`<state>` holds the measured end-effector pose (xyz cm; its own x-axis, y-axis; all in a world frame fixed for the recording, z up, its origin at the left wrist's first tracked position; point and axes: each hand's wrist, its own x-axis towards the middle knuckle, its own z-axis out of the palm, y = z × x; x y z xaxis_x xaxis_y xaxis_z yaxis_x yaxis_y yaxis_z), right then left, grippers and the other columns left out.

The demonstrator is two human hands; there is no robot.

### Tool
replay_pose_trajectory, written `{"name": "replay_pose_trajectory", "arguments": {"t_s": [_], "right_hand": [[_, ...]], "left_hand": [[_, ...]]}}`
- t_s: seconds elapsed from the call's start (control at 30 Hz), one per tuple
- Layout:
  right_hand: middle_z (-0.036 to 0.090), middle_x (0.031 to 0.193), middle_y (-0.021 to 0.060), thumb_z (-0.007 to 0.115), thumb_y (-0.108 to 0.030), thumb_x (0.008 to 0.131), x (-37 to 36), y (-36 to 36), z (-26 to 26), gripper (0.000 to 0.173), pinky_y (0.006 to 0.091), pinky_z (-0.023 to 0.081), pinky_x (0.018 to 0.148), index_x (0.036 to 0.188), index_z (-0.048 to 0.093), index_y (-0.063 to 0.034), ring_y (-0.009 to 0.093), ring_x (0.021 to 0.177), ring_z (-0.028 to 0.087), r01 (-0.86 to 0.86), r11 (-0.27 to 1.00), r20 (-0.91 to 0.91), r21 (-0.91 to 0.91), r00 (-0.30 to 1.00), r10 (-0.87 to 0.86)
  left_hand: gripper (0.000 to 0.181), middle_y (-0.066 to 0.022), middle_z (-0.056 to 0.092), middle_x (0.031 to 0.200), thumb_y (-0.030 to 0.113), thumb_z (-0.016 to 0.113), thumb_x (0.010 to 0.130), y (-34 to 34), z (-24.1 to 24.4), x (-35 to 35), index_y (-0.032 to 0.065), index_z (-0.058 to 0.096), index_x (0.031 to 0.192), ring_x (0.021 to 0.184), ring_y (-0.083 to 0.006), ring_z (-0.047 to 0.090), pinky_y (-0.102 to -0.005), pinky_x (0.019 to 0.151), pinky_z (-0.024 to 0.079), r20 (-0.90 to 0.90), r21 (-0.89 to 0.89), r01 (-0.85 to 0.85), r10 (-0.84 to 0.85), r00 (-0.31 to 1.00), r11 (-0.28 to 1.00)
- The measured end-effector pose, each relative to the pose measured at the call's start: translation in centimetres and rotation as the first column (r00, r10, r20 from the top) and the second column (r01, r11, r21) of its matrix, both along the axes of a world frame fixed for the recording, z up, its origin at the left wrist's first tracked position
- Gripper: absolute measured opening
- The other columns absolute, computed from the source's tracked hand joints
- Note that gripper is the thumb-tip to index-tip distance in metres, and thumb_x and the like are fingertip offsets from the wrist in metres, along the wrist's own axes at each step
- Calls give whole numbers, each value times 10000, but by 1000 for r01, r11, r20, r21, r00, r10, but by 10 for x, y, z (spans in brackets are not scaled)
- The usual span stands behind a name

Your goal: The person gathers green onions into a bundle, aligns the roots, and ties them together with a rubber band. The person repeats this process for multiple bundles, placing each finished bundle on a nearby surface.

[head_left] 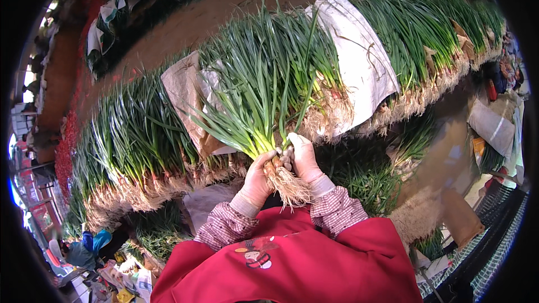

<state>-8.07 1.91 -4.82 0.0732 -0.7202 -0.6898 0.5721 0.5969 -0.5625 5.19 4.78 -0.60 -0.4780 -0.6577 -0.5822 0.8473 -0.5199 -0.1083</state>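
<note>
A bunch of green onions [262, 136] with pale, stringy roots is held upright before my chest, its leaves fanned away from me. My left hand [257, 176], gloved, is closed around the bunch's base from the left. From the right, my right hand [304, 158], also gloved, grips the stems just above the roots, thumb and fingertips drawn together. The roots hang between both wrists. Behind the bunch lies a long row of green onions [139, 134], roots towards me. A white woven sheet [358, 63] lies across the row to the right, and a brownish sheet [181, 97] to the left.
Loose green leaves [370, 176] lie below the row at the right. A brown sack [461, 219] and a pale folded sack [490, 126] are farther right. At the lower left are plastic bags [141, 282] and a person in blue [84, 248]. Red material [65, 155] covers ground at the left.
</note>
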Motion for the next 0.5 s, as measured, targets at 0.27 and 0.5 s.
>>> {"name": "replay_pose_trajectory", "arguments": {"t_s": [0.27, 0.5], "right_hand": [[536, 645, -18, 484, -247, 986, -167, -32, -26, 231, 236, 400, 478, 831, 571, -99, 84, 519, 490, 2, 979, -340, -203, 937, -73], [670, 873, 140, 530, -304, 906, -107, -122, -115, 248, 428, 498, 713, 983, 610, -82, 317, 814, 644, -731, 553, -909, 400, -396, 133]], "left_hand": [[283, -110, 494, 1046, 247, 628, 840, 0, 89, 59, 48, 527, 1014, 841, -190, 537, -335, 785, 463, 139, -382, 28, 27, 990, 924], [357, -196, 642, 1108, 149, 578, 866, -28, -41, 57, -52, 562, 1160, 933, -301, 648, -440, 895, 528, 433, -185, 187, -91, 897, 965]]}}
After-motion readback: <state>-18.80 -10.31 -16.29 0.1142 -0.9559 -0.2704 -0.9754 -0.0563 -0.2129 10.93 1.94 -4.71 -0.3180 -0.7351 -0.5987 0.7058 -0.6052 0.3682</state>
